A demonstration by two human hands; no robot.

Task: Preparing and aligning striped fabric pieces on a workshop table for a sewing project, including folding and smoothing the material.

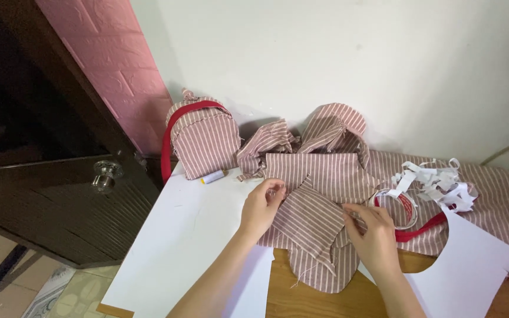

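Both my hands pinch the striped cloth piece point(310, 227) in the middle of the frame, left hand point(261, 206) at its upper-left edge, right hand point(375, 235) at its right edge.

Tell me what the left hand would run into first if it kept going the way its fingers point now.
The left hand points up and right over the striped fabric piece. Going straight on, it would likely meet the rectangular striped panel first, then the bunched striped fabric by the wall; depth is unclear.
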